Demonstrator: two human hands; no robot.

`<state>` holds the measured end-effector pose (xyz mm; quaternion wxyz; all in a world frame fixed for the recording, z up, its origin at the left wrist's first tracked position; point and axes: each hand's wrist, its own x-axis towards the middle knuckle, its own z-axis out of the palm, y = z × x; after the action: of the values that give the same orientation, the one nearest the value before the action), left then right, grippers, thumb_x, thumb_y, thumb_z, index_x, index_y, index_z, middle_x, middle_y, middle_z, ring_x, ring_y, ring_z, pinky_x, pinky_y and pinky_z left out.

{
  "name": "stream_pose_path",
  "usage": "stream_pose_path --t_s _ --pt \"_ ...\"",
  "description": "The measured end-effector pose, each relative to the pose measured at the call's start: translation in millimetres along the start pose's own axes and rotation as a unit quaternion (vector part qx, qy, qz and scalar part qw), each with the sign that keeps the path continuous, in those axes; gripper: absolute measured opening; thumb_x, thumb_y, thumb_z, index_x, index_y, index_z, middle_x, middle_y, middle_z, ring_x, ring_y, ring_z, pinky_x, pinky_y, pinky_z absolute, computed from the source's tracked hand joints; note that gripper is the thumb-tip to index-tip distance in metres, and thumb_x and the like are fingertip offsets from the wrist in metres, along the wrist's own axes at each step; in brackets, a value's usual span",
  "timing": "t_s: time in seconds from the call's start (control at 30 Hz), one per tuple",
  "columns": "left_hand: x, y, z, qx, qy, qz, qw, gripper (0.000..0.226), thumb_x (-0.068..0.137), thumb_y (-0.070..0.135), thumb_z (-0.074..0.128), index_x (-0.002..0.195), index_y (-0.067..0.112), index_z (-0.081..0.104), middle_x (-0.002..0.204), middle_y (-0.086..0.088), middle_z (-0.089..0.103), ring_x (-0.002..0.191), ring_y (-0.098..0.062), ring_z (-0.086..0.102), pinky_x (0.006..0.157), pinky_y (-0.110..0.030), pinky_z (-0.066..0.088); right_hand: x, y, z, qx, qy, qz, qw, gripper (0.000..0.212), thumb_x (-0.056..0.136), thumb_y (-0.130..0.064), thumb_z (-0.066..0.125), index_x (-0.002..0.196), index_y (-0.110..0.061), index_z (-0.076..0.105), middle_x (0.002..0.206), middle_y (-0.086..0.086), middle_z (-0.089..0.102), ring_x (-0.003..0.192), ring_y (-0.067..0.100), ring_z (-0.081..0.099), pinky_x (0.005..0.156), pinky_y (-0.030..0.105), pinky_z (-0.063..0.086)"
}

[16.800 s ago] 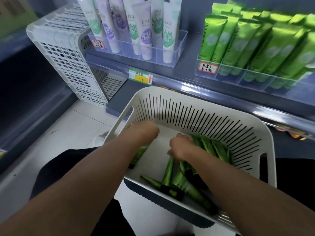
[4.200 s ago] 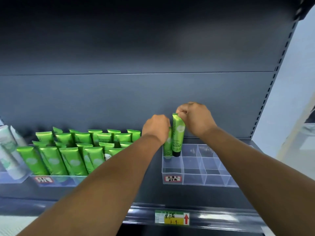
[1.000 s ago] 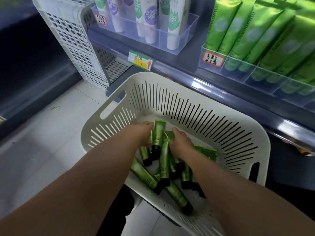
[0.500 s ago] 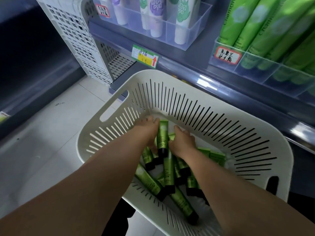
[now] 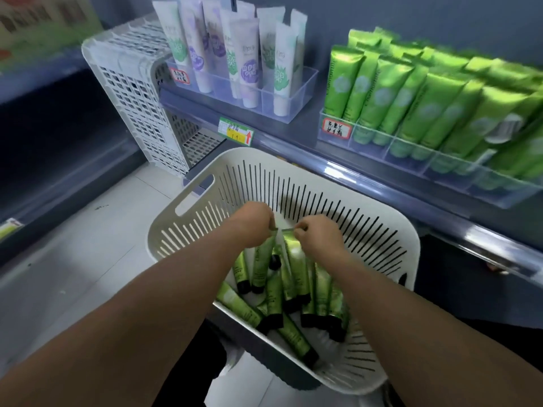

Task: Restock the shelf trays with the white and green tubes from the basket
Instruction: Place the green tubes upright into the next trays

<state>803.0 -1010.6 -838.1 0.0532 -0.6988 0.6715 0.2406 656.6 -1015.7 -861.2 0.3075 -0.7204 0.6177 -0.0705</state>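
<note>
hands now lifted from pile at frame centre: left hand (image 5: pixel 255 223) pinches crimped end of green tube (image 5: pixel 264 259); right hand (image 5: pixel 318 235) pinches second tube (image 5: pixel 295 259). both tubes hang over basket (image 5: pixel 379 239), ready for shelf trays (image 5: pixel 411 160) upper right.

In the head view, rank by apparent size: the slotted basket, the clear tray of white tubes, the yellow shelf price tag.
1. Slotted basket, largest, though it sits nearest the camera.
2. Clear tray of white tubes.
3. Yellow shelf price tag, smallest.
</note>
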Motion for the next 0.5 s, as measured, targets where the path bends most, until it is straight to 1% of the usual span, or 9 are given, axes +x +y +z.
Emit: stream_pose_path --t_s 0.07,0.1,0.17,0.2,0.27,0.3,0.37,0.43,0.5 --pt "-15 14 -12 -0.009 0.024 0.002 1.000 0.021 0.090 0.015 0.063 0.108 0.014 0.072 0.115 -0.004 0.068 0.107 -0.021 0.063 0.093 -0.027 0.048 -13 -1 -18 -0.024 0.019 -0.027 0.999 0.020 0.092 -0.019 0.053 0.084 -0.015 0.072 0.086 0.001 0.066 0.080 0.019 0.058 0.065 0.026 0.037" --pt "-23 20 -18 -0.013 0.042 0.008 0.999 0.020 0.089 0.017 0.064 0.107 0.015 0.073 0.114 -0.004 0.069 0.106 -0.021 0.063 0.092 -0.026 0.048 -19 -2 -26 -0.026 0.034 -0.037 0.998 0.022 0.090 -0.015 0.054 0.075 -0.017 0.069 0.080 0.000 0.064 0.076 0.020 0.058 0.061 0.027 0.038" --pt "-39 35 -33 -0.022 0.081 0.022 0.996 0.020 0.087 0.019 0.066 0.105 0.016 0.074 0.108 -0.004 0.071 0.104 -0.021 0.064 0.089 -0.025 0.047 -34 -2 -44 -0.008 0.071 -0.045 0.996 0.024 0.083 -0.005 0.054 0.062 -0.014 0.063 0.073 0.005 0.064 0.072 0.025 0.062 0.058 0.028 0.041" --pt "-47 43 -41 -0.029 0.098 0.029 0.994 0.019 0.086 0.020 0.067 0.103 0.016 0.074 0.105 -0.004 0.072 0.102 -0.021 0.065 0.088 -0.025 0.048 -41 -2 -54 0.002 0.091 -0.046 0.995 0.022 0.080 -0.003 0.053 0.063 -0.011 0.064 0.073 0.007 0.066 0.072 0.027 0.063 0.058 0.027 0.042" --pt "-62 60 -55 -0.028 0.131 0.050 0.990 0.018 0.085 0.021 0.067 0.101 0.018 0.075 0.102 -0.004 0.073 0.100 -0.022 0.065 0.086 -0.027 0.049 -57 -4 -77 0.006 0.130 -0.044 0.991 0.017 0.080 -0.006 0.053 0.072 -0.009 0.067 0.073 0.006 0.066 0.072 0.028 0.063 0.060 0.028 0.044" --pt "-69 70 -62 -0.024 0.149 0.062 0.987 0.018 0.084 0.021 0.067 0.100 0.019 0.075 0.102 -0.004 0.072 0.101 -0.022 0.064 0.086 -0.028 0.049 -66 -4 -90 0.002 0.153 -0.046 0.987 0.016 0.082 -0.010 0.054 0.077 -0.011 0.069 0.076 0.004 0.069 0.075 0.028 0.064 0.064 0.029 0.049" --pt "-82 91 -73 -0.025 0.181 0.083 0.980 0.018 0.083 0.019 0.065 0.098 0.020 0.075 0.102 -0.004 0.072 0.100 -0.023 0.064 0.084 -0.030 0.050 -82 -1 -114 0.000 0.198 -0.071 0.978 0.015 0.082 -0.013 0.056 0.082 -0.010 0.071 0.085 0.008 0.073 0.083 0.030 0.068 0.071 0.035 0.056" --pt "-93 114 -85 -0.029 0.207 0.111 0.972 0.018 0.083 0.018 0.064 0.097 0.019 0.075 0.102 -0.006 0.072 0.099 -0.025 0.064 0.084 -0.032 0.051 -98 4 -141 0.005 0.231 -0.091 0.969 0.015 0.083 -0.012 0.057 0.080 -0.007 0.070 0.087 0.009 0.073 0.086 0.028 0.068 0.072 0.036 0.056" --pt "-102 138 -96 -0.028 0.229 0.144 0.962 0.017 0.083 0.015 0.064 0.097 0.017 0.075 0.101 -0.006 0.072 0.099 -0.026 0.064 0.083 -0.030 0.050 -116 9 -168 0.007 0.255 -0.092 0.963 0.019 0.085 -0.015 0.055 0.075 -0.013 0.071 0.083 0.004 0.073 0.081 0.024 0.067 0.070 0.031 0.053"
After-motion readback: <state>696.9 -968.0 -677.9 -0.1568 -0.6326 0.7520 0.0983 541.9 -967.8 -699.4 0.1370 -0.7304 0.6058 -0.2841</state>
